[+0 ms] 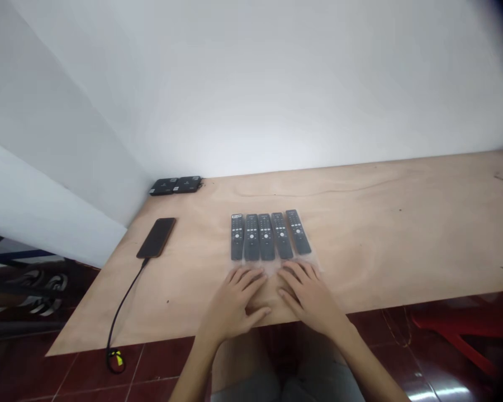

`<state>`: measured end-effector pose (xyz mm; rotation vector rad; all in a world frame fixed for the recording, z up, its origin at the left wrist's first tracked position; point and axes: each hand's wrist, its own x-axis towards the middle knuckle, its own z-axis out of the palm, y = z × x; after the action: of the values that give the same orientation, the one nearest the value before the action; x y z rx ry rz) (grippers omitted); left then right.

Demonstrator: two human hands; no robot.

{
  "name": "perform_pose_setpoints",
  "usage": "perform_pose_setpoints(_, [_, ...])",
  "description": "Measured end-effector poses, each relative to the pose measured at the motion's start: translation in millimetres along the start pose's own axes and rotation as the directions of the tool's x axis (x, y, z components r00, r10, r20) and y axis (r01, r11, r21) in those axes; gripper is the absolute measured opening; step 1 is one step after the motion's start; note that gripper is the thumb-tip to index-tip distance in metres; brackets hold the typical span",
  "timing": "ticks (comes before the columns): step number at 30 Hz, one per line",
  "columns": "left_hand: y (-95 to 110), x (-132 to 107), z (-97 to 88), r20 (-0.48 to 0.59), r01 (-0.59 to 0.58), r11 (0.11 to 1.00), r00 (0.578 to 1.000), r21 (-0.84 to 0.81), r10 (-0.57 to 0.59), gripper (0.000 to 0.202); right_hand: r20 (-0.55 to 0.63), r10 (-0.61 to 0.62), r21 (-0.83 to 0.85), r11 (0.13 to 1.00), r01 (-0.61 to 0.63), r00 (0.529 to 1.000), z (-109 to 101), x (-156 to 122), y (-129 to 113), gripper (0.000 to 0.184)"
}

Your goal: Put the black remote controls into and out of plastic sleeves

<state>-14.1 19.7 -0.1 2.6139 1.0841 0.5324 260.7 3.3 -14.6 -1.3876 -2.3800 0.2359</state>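
Several dark remote controls lie side by side in a row on the wooden table (373,240), buttons up. The leftmost remote control (237,237) has a white label at its top, and the rightmost remote control (298,231) leans at a slant. Clear plastic seems to surround them. My left hand (237,301) rests on the table just below the left remotes, fingers spread. Below the right remotes, my right hand (308,293) lies with fingers apart, its fingertips by the plastic edge. Neither hand holds anything.
A phone (156,238) with a black cable (119,307) lies at the left; the cable hangs over the front edge. Two flat black boxes (187,184) sit against the wall at the back left. A red chair (456,329) stands at the lower right.
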Motion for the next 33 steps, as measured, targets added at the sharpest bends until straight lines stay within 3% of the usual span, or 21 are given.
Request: perform_pose_setpoints(33, [4.5,0.1,-3.0,-0.070,-0.005,1.000,0.998,-0.006,0.004,0.046,-0.019,0.018,0.049,0.999,-0.017,1.000,-1.8,-0.8,-2.0,0.040])
